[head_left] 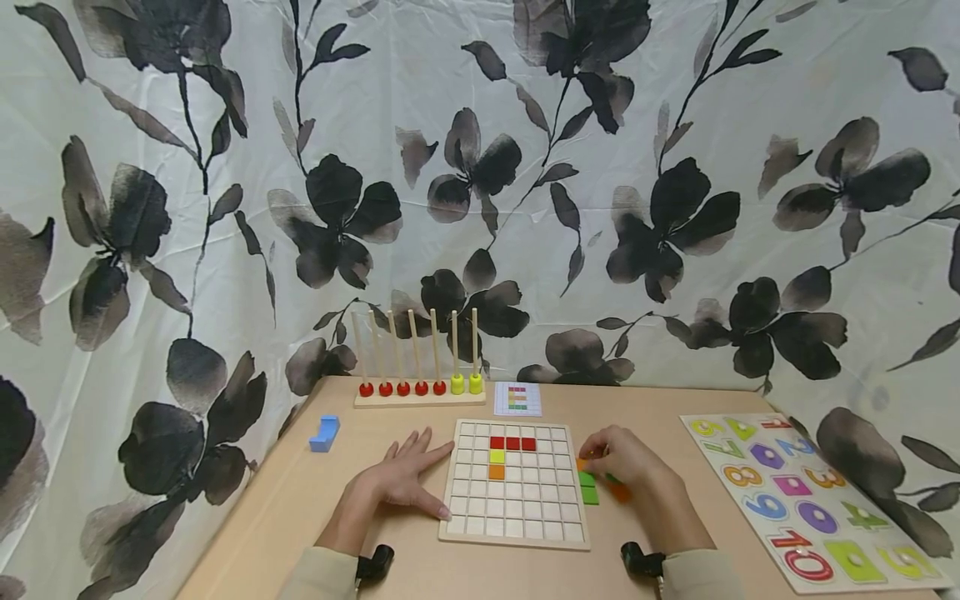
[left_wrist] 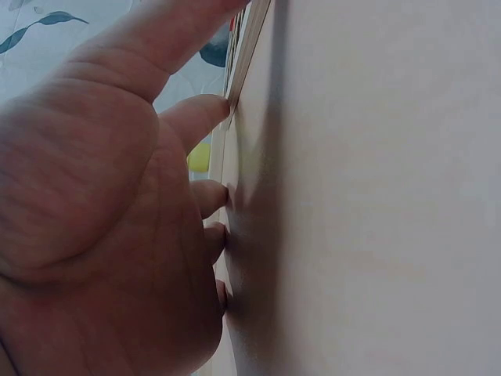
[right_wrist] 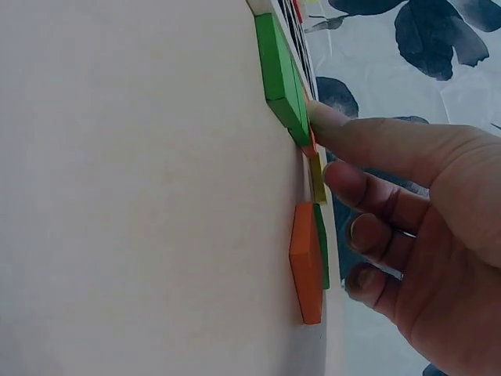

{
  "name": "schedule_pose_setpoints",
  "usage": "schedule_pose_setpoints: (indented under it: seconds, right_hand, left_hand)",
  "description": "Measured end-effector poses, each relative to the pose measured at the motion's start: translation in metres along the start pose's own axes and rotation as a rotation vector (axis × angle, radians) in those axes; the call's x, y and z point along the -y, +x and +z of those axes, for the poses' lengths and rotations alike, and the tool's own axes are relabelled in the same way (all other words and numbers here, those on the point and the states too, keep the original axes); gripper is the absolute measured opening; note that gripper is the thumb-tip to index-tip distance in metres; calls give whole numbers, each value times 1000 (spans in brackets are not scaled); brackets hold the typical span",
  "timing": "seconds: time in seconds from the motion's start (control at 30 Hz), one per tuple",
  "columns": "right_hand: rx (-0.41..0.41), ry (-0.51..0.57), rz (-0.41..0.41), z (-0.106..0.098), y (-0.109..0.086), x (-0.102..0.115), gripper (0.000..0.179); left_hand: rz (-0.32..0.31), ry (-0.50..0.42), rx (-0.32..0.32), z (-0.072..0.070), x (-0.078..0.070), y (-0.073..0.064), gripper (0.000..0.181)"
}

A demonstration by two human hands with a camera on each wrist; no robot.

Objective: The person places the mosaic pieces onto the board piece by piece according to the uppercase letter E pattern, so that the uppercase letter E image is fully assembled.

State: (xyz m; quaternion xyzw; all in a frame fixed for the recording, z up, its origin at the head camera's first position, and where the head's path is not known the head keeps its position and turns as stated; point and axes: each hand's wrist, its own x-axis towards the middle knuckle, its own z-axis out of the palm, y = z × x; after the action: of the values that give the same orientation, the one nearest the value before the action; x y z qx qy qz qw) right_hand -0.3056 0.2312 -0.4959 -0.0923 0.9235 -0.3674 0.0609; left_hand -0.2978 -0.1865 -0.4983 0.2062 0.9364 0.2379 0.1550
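A white gridded board (head_left: 513,507) lies mid-table, with a row of red tiles (head_left: 513,444), a yellow tile (head_left: 497,456) and an orange tile (head_left: 497,472) on its squares. My left hand (head_left: 401,475) rests spread on the table at its left side, thumb and index finger touching the edge. At the right edge my right hand (head_left: 626,458) pinches an orange square tile (head_left: 581,464) between thumb and fingertips. Beside it lie green tiles (head_left: 589,495); another orange tile (right_wrist: 306,262) and a yellow one (right_wrist: 317,178) show in the right wrist view.
Behind the board stand a wooden peg rack (head_left: 420,400) with red and yellow beads and a small pattern card (head_left: 517,387). A blue block (head_left: 325,434) sits at the left edge. A number and shape board (head_left: 817,508) lies at right; a floral cloth (head_left: 480,233) hangs behind.
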Motion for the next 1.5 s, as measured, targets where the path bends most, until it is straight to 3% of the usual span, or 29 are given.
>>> schedule_pose_setpoints:
  seconds: [0.13, 0.57, 0.8, 1.07, 1.3, 1.5]
  right_hand:
    - [-15, -14, 14, 2, -1, 1, 8]
    - [-7, -105, -52, -2, 1, -1, 7]
    - [-46, -132, -46, -2, 1, -2, 7]
    - [-27, -120, -49, -2, 1, -3, 10]
    - [-55, -175, -38, -1, 2, -2, 11]
    - [-22, -93, -48, 2, 4, -1, 16]
  left_hand:
    - [2, 0, -2, 0, 0, 0, 114]
    - [7, -5, -11, -1, -1, -2, 113]
    - [-2, -16, -6, 0, -1, -1, 113]
    - [-2, -12, -2, 0, 0, 1, 114]
    - [0, -14, -2, 0, 0, 1, 114]
    - [1, -23, -2, 0, -1, 0, 113]
